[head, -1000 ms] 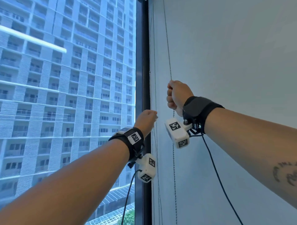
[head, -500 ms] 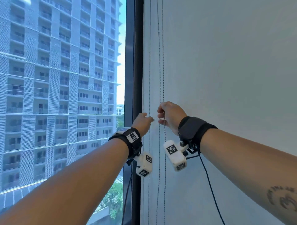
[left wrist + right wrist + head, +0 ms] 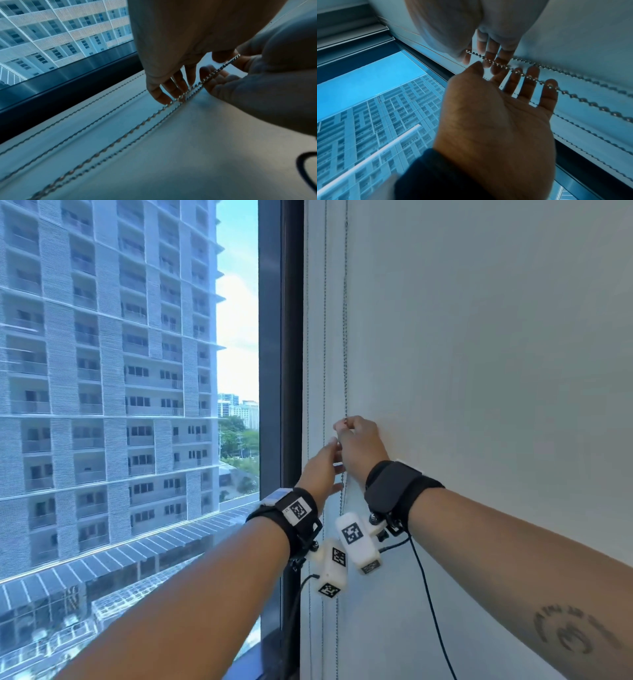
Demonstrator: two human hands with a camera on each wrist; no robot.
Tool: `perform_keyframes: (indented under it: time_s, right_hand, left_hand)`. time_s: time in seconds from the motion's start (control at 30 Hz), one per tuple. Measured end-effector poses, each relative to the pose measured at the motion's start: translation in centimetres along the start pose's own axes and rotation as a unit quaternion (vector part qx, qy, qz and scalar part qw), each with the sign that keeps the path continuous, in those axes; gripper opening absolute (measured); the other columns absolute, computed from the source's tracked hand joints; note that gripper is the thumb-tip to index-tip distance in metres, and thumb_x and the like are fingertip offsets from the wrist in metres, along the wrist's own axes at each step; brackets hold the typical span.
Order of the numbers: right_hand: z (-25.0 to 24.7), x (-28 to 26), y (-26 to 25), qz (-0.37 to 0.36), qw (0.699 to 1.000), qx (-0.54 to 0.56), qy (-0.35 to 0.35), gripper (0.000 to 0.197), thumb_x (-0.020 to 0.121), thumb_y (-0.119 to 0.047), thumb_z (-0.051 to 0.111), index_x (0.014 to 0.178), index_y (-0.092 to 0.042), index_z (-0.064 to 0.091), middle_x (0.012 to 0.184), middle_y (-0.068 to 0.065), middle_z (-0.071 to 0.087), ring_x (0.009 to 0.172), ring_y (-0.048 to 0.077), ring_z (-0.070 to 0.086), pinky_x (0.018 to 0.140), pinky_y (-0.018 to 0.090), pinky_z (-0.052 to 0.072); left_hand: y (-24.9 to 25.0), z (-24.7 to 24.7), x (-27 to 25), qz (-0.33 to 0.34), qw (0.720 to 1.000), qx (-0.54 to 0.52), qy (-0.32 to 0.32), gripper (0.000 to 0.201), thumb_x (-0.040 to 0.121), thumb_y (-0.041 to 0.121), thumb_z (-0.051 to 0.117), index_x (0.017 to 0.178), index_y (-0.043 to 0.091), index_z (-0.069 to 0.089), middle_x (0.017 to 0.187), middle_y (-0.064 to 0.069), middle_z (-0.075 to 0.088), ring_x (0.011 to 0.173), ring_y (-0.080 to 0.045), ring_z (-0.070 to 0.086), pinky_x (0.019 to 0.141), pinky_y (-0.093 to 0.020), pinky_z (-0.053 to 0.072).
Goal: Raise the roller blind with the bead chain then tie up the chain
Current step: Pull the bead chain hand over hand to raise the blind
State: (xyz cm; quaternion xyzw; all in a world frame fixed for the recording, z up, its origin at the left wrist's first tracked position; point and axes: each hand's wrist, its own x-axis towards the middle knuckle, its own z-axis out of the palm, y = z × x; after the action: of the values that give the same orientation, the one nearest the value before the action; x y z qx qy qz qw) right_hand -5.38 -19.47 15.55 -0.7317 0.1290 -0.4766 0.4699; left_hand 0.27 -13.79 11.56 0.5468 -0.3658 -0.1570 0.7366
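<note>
A metal bead chain (image 3: 345, 337) hangs down the white wall just right of the window frame, with a second strand (image 3: 324, 337) to its left. My right hand (image 3: 344, 424) pinches the chain between thumb and fingers at its top. My left hand (image 3: 334, 453) is just below and left of it, fingers straight and spread, fingertips against the chain (image 3: 120, 139). In the right wrist view the chain (image 3: 573, 96) crosses the open left hand (image 3: 522, 75) and ends in the right hand (image 3: 476, 54). The window glass is uncovered; a pale rail (image 3: 351, 31) runs along its top.
A dark vertical window frame (image 3: 281, 371) stands left of the chain, with a high-rise building behind the glass. A plain white wall (image 3: 479, 371) fills the right side. A black cable (image 3: 431, 611) hangs from the right wrist camera.
My right hand has come down the chain, and its full-fist grip has become a pinch. My left hand has moved right, up against it, with its fingers now spread onto the chain.
</note>
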Motion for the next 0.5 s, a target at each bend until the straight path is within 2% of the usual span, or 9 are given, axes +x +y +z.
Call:
perform_keyframes:
  time_s: [0.03, 0.1, 0.13, 0.17, 0.23, 0.3, 0.37, 0.43, 0.5]
  right_hand:
    - [0.1, -0.3, 0.3, 0.004, 1.000, -0.009, 0.003, 0.016, 0.100, -0.029, 0.048, 0.104, -0.020, 0.061, 0.129, 0.010, 0.056, 0.104, 0.025, 0.065, 0.092, 0.043, 0.056]
    - [0.2, -0.7, 0.8, 0.010, 1.000, -0.018, 0.004, 0.013, 0.101, -0.026, 0.048, 0.109, -0.022, 0.057, 0.136, 0.003, 0.047, 0.105, 0.023, 0.061, 0.087, 0.041, 0.056]
    - [0.2, -0.8, 0.9, 0.010, 1.000, -0.018, 0.003, 0.014, 0.101, -0.024, 0.050, 0.113, -0.022, 0.057, 0.138, 0.002, 0.043, 0.104, 0.023, 0.061, 0.085, 0.040, 0.057]
    - [0.1, -0.9, 1.1, 0.008, 1.000, -0.020, 0.002, 0.020, 0.100, -0.022, 0.052, 0.120, -0.020, 0.055, 0.141, 0.002, 0.040, 0.105, 0.021, 0.060, 0.088, 0.038, 0.055]
    - [0.0, -0.8, 1.5, 0.004, 0.999, -0.044, -0.004, 0.038, 0.098, -0.020, 0.055, 0.135, -0.018, 0.047, 0.145, 0.002, 0.038, 0.119, 0.019, 0.053, 0.101, 0.035, 0.047]
    - [-0.1, -0.8, 1.8, 0.008, 0.997, -0.076, -0.010, 0.051, 0.097, -0.023, 0.057, 0.144, -0.017, 0.039, 0.147, 0.001, 0.038, 0.128, 0.020, 0.048, 0.105, 0.033, 0.041]
    - [-0.1, -0.8, 2.2, 0.014, 0.995, -0.092, -0.022, 0.057, 0.095, -0.028, 0.059, 0.146, -0.017, 0.036, 0.146, -0.001, 0.041, 0.126, 0.023, 0.052, 0.107, 0.036, 0.042]
    - [-0.3, -0.9, 2.4, 0.020, 0.995, -0.093, -0.035, 0.057, 0.097, -0.029, 0.057, 0.147, -0.014, 0.034, 0.138, -0.001, 0.047, 0.119, 0.021, 0.054, 0.103, 0.031, 0.041]
    - [-0.4, -1.0, 2.6, 0.032, 0.993, -0.099, -0.054, 0.053, 0.100, -0.032, 0.053, 0.146, -0.014, 0.035, 0.131, 0.002, 0.053, 0.110, 0.021, 0.055, 0.099, 0.033, 0.042]
  left_hand:
    - [-0.5, 0.0, -0.1, -0.004, 1.000, 0.001, -0.001, 0.039, 0.101, 0.039, 0.038, 0.115, 0.016, 0.067, 0.103, -0.003, 0.072, 0.095, -0.017, 0.064, 0.089, -0.037, 0.049]
    - [-1.3, 0.1, -0.3, 0.000, 0.999, 0.035, -0.011, 0.033, 0.097, 0.029, 0.040, 0.119, 0.016, 0.062, 0.098, 0.000, 0.069, 0.090, -0.017, 0.061, 0.085, -0.037, 0.047]
    - [-1.9, 0.0, -0.2, 0.006, 0.998, 0.063, -0.019, 0.033, 0.096, 0.025, 0.042, 0.124, 0.016, 0.056, 0.102, -0.001, 0.067, 0.091, -0.018, 0.061, 0.085, -0.038, 0.047]
    - [-2.3, 0.0, -0.2, 0.011, 0.995, 0.097, -0.029, 0.034, 0.094, 0.021, 0.045, 0.127, 0.017, 0.050, 0.109, -0.003, 0.066, 0.094, -0.020, 0.061, 0.086, -0.039, 0.048]
    - [-3.4, -0.1, 0.1, 0.022, 0.984, 0.169, -0.044, 0.039, 0.092, 0.018, 0.054, 0.130, 0.017, 0.045, 0.118, -0.008, 0.061, 0.098, -0.021, 0.064, 0.083, -0.038, 0.055]
    - [-4.5, -0.1, 0.6, 0.045, 0.966, 0.252, -0.035, 0.035, 0.092, 0.024, 0.056, 0.125, 0.016, 0.050, 0.117, -0.010, 0.059, 0.088, -0.017, 0.064, 0.063, -0.027, 0.051]
    - [-5.4, 0.0, 1.1, 0.059, 0.955, 0.290, -0.014, 0.024, 0.095, 0.023, 0.051, 0.115, 0.011, 0.057, 0.109, -0.014, 0.063, 0.074, -0.017, 0.061, 0.050, -0.022, 0.043]
    - [-6.7, 0.2, 1.3, 0.045, 0.965, 0.259, -0.018, 0.022, 0.097, 0.022, 0.046, 0.110, 0.009, 0.058, 0.099, -0.014, 0.067, 0.070, -0.021, 0.059, 0.054, -0.025, 0.046]
    - [-8.1, 0.4, 0.6, 0.030, 0.977, 0.205, -0.053, 0.023, 0.096, 0.032, 0.046, 0.107, 0.015, 0.057, 0.090, -0.010, 0.067, 0.072, -0.024, 0.059, 0.068, -0.035, 0.049]
